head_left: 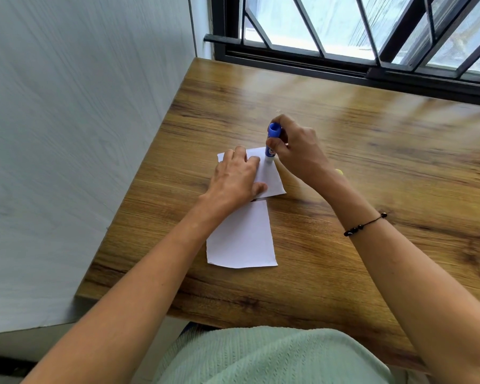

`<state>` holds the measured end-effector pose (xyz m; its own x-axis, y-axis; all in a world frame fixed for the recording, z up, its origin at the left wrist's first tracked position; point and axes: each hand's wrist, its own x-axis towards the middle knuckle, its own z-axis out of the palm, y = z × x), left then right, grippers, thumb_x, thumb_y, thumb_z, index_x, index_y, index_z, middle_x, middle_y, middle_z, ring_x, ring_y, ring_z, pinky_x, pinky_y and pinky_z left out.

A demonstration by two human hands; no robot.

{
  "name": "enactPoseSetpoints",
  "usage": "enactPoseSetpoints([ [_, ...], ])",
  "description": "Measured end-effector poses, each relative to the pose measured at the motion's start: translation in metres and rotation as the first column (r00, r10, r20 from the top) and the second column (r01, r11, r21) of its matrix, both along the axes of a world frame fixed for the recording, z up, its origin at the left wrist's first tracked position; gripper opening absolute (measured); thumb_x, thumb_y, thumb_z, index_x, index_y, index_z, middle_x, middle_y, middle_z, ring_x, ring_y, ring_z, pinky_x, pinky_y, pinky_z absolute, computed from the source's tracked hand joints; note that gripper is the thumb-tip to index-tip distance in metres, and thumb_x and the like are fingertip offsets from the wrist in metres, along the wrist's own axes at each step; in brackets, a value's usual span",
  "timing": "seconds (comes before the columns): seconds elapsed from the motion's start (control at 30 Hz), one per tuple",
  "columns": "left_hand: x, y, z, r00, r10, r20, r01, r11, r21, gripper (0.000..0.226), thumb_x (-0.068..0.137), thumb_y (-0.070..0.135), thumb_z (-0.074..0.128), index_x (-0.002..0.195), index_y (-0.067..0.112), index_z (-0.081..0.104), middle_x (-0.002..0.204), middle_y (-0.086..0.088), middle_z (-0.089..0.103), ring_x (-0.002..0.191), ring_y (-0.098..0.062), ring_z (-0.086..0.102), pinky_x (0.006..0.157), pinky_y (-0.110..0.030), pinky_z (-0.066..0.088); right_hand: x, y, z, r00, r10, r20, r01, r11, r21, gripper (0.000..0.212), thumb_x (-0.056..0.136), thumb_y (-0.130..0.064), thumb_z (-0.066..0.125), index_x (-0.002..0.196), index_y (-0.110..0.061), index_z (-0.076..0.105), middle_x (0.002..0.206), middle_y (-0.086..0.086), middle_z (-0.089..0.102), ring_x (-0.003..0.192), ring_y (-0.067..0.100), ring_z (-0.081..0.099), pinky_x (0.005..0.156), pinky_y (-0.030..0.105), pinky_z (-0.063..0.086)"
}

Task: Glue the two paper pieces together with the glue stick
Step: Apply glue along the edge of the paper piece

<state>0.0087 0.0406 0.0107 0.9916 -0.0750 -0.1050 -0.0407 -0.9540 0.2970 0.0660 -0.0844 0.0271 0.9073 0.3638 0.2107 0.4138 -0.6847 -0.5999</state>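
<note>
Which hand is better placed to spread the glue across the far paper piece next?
Right hand: it already grips the glue stick, tip down on the far paper piece. Left hand lies flat, pinning it.

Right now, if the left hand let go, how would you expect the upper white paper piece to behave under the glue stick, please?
The thin upper white paper piece would probably slide or wrinkle, since the blue glue stick drags across it. The left hand pressing flat suggests it is light. It likely flops when lifted.
</note>
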Motion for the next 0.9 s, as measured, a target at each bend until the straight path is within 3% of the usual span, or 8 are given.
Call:
enactPoseSetpoints([
  [0.17, -0.001, 0.0, 0.0, 1.0, -0.002, 0.001, 0.002, 1.0, 0.0, 0.052, 0.085, 0.04, 0.056, 0.128, 0.013, 0.044, 0.125, -0.013, 0.04, 0.117, -0.028, 0.037, 0.093, -0.037, 0.038, -0.01, -0.006, 0.001, 1.0, 0.015, 0.01, -0.015, 1.0, -0.008, 0.025, 0.089, -0.015, 0.053, 0.112, -0.006, 0.051, 0.093, 0.014, 0.067, 0.081, 0.028, 0.06, 0.074, 0.037, 0.046],
  [0.4, 0.0, -0.001, -0.002, 1.0, 0.006, 0.015, -0.006, 1.0, 0.008, 0.052, 0.086, 0.039, 0.055, 0.129, 0.011, 0.044, 0.126, -0.014, 0.04, 0.118, -0.029, 0.037, 0.093, -0.038, 0.038, -0.022, -0.013, 0.003, 1.0, 0.011, -0.007, -0.012, 1.0, -0.006, 0.024, 0.088, -0.014, 0.054, 0.11, -0.006, 0.052, 0.089, 0.016, 0.067, 0.081, 0.033, 0.06, 0.077, 0.045, 0.049],
  [0.57, 0.0, -0.003, -0.002, 1.0, 0.007, 0.024, -0.008, 1.0, 0.023, 0.052, 0.087, 0.038, 0.055, 0.13, 0.01, 0.044, 0.128, -0.014, 0.04, 0.119, -0.029, 0.037, 0.093, -0.038, 0.038, -0.032, -0.018, 0.001, 1.0, 0.003, -0.007, -0.003, 1.0, -0.012, 0.023, 0.087, -0.014, 0.055, 0.109, -0.007, 0.053, 0.079, -0.001, 0.058, 0.081, 0.031, 0.06, 0.075, 0.041, 0.047],
  [0.73, 0.0, -0.003, -0.003, 1.0, 0.011, 0.026, -0.012, 0.999, 0.029, 0.052, 0.087, 0.038, 0.055, 0.13, 0.011, 0.043, 0.129, -0.014, 0.04, 0.12, -0.029, 0.037, 0.094, -0.038, 0.038, -0.042, -0.025, 0.0, 1.0, 0.018, -0.013, -0.018, 1.0, 0.009, 0.022, 0.086, -0.012, 0.057, 0.107, -0.008, 0.053, 0.08, -0.003, 0.06, 0.08, 0.03, 0.062, 0.076, 0.042, 0.049],
  [0.9, -0.001, -0.005, -0.005, 0.999, 0.007, 0.043, -0.009, 0.999, 0.048, 0.051, 0.088, 0.038, 0.054, 0.129, 0.01, 0.044, 0.129, -0.015, 0.04, 0.12, -0.029, 0.037, 0.094, -0.038, 0.038, -0.052, -0.035, 0.0, 0.999, 0.044, 0.013, -0.044, 0.999, 0.002, 0.025, 0.086, -0.014, 0.058, 0.109, -0.007, 0.054, 0.09, 0.013, 0.068, 0.081, 0.032, 0.062, 0.077, 0.042, 0.049],
])
